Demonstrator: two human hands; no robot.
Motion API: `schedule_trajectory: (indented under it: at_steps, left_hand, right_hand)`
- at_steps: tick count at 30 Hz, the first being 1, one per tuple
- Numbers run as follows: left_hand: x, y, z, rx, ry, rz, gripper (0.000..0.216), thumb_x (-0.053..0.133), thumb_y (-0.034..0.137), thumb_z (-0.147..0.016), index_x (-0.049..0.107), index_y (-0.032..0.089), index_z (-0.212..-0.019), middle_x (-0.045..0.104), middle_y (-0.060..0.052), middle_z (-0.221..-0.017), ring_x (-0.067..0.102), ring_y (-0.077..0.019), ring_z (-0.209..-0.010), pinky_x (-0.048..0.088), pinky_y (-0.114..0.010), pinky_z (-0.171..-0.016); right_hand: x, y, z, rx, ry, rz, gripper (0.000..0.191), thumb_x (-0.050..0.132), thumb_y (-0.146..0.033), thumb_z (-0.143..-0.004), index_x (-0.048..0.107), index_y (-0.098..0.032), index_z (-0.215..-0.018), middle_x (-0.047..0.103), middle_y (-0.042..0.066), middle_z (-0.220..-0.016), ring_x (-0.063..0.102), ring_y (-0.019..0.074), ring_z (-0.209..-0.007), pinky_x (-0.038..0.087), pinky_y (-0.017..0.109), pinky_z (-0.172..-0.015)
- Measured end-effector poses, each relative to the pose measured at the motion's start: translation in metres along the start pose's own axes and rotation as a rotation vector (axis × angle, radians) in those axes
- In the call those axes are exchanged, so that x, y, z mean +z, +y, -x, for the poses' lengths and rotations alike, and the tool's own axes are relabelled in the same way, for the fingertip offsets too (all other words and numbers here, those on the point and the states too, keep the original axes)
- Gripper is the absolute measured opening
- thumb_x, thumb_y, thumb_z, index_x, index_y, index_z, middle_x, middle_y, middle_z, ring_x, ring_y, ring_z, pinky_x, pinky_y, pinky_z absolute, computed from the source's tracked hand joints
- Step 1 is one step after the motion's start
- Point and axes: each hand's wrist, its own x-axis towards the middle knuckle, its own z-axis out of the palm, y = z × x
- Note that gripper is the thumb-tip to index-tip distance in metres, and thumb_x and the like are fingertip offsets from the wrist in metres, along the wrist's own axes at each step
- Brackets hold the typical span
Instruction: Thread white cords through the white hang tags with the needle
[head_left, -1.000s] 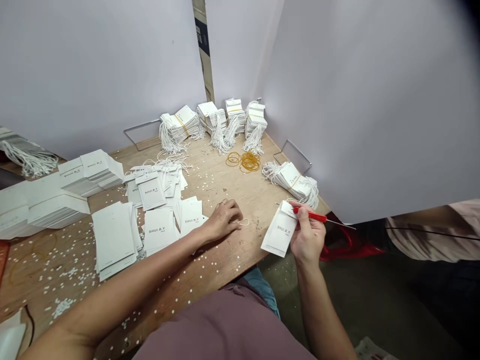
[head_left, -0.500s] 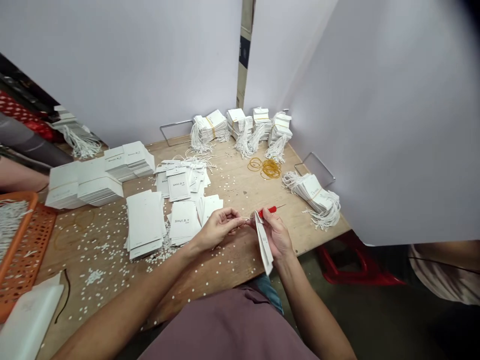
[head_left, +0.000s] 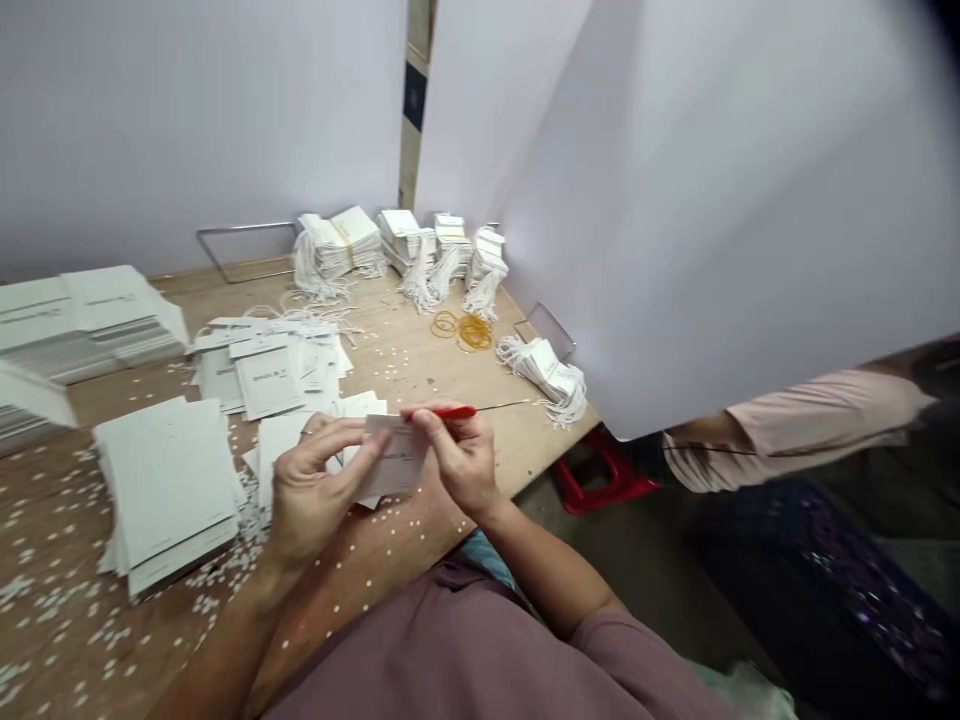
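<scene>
My left hand point(head_left: 307, 490) pinches the left edge of a white paper hang tag point(head_left: 399, 462) between thumb and fingers. Closed around a red-handled awl point(head_left: 456, 412), my right hand point(head_left: 466, 468) is at the tag's right top edge; the awl's thin metal shaft points right, away from the tag. Whether a cord runs through the tag is hidden by my fingers. Behind my hands lies a loose heap of printed tags with white strings point(head_left: 266, 375). A stack of larger blank-looking white cards point(head_left: 172, 480) sits left of my left hand.
Banded bundles of strung tags point(head_left: 349, 240) line the back, with another bundle point(head_left: 547, 375) at the right edge. Yellow rubber bands point(head_left: 474, 331) lie mid-table. Paper dots litter the wood point(head_left: 382, 560). White panels enclose the table; a red stool point(head_left: 607, 475) and another person's arm point(head_left: 795, 410) are beyond.
The view has swung right and closer. My left hand has gone from pinching near the string to gripping the tag, which now faces me flatter. The awl stays in my right hand.
</scene>
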Motion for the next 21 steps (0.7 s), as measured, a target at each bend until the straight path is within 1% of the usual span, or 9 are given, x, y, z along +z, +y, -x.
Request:
schedule_trajectory:
  at_steps: [2,5,8,10,11,13,16,18,21]
  left_hand:
    - [0.001,-0.003,0.002,-0.007,0.008,0.006,0.002,0.075,0.023,-0.081,0.076,0.022,-0.081,0.073,-0.002,-0.084,0.059,-0.0177,-0.08,0.047,-0.03,-0.075]
    - [-0.001,-0.001,0.006,-0.064,0.028,0.006,0.007,0.075,0.023,-0.081,0.074,0.019,-0.076,0.071,-0.002,-0.082,0.061,-0.016,-0.076,0.047,-0.027,-0.071]
    - [-0.002,0.002,0.009,-0.19,0.038,0.054,0.017,0.073,0.025,-0.082,0.069,0.016,-0.068,0.064,0.0,-0.071,0.056,-0.0128,-0.066,0.044,-0.024,-0.062]
    - [-0.003,0.001,0.011,-0.273,0.036,0.101,0.02,0.072,0.027,-0.082,0.068,0.015,-0.066,0.06,0.001,-0.065,0.052,-0.0115,-0.061,0.041,-0.023,-0.058]
    - [-0.003,0.0,0.012,-0.299,0.038,0.117,0.021,0.072,0.028,-0.082,0.067,0.015,-0.066,0.058,0.001,-0.064,0.05,-0.0112,-0.06,0.04,-0.023,-0.057]
    - [-0.005,-0.002,0.013,-0.318,0.04,0.133,0.022,0.072,0.029,-0.083,0.067,0.015,-0.067,0.059,0.001,-0.065,0.05,-0.0111,-0.06,0.04,-0.023,-0.056]
    - [-0.007,0.0,0.015,-0.275,0.029,0.11,0.021,0.07,0.028,-0.084,0.067,0.015,-0.068,0.061,-0.001,-0.07,0.052,-0.0118,-0.064,0.041,-0.024,-0.059]
    - [-0.008,0.003,0.015,-0.213,0.026,0.065,0.02,0.069,0.026,-0.085,0.067,0.015,-0.069,0.062,-0.002,-0.071,0.052,-0.012,-0.065,0.041,-0.024,-0.061]
    - [-0.007,0.008,0.016,-0.141,0.024,0.003,0.019,0.068,0.024,-0.086,0.068,0.016,-0.069,0.063,-0.002,-0.072,0.053,-0.0128,-0.067,0.043,-0.025,-0.064]
  right_hand:
    - [-0.002,-0.003,0.001,-0.107,0.006,0.083,0.018,0.065,-0.033,-0.091,0.075,-0.019,-0.085,0.072,0.004,-0.086,0.067,0.0174,-0.086,0.055,0.033,-0.083]
    - [-0.008,-0.003,0.005,-0.184,0.033,0.168,0.017,0.06,-0.029,-0.095,0.073,-0.02,-0.089,0.07,0.005,-0.085,0.067,0.0174,-0.083,0.057,0.034,-0.076]
    - [-0.012,0.002,0.008,-0.436,-0.043,0.328,0.014,0.058,-0.023,-0.096,0.072,-0.022,-0.097,0.073,0.006,-0.094,0.069,0.0205,-0.091,0.055,0.043,-0.089]
    - [-0.013,0.007,0.007,-0.56,-0.053,0.34,0.019,0.052,-0.022,-0.098,0.07,-0.024,-0.102,0.074,0.006,-0.096,0.07,0.0217,-0.095,0.052,0.049,-0.098]
    - [-0.013,0.009,0.006,-0.563,-0.028,0.32,0.022,0.048,-0.021,-0.1,0.069,-0.025,-0.104,0.074,0.005,-0.095,0.07,0.0216,-0.096,0.051,0.05,-0.099]
    - [-0.013,0.012,0.004,-0.496,0.006,0.315,0.025,0.045,-0.018,-0.101,0.069,-0.025,-0.107,0.073,0.005,-0.091,0.07,0.0203,-0.093,0.054,0.045,-0.094]
    - [-0.011,0.015,0.004,-0.421,-0.116,0.464,0.017,0.061,-0.02,-0.094,0.071,-0.023,-0.107,0.074,0.005,-0.09,0.068,0.0168,-0.076,0.056,0.032,-0.073]
    - [-0.009,0.02,0.006,-0.402,-0.175,0.536,0.022,0.069,-0.022,-0.089,0.071,-0.022,-0.111,0.074,0.005,-0.086,0.063,0.0141,-0.064,0.054,0.028,-0.063]
    - [-0.008,0.031,0.009,-0.45,-0.201,0.551,0.028,0.065,-0.018,-0.09,0.069,-0.024,-0.117,0.075,0.005,-0.087,0.065,0.0151,-0.067,0.054,0.028,-0.063]
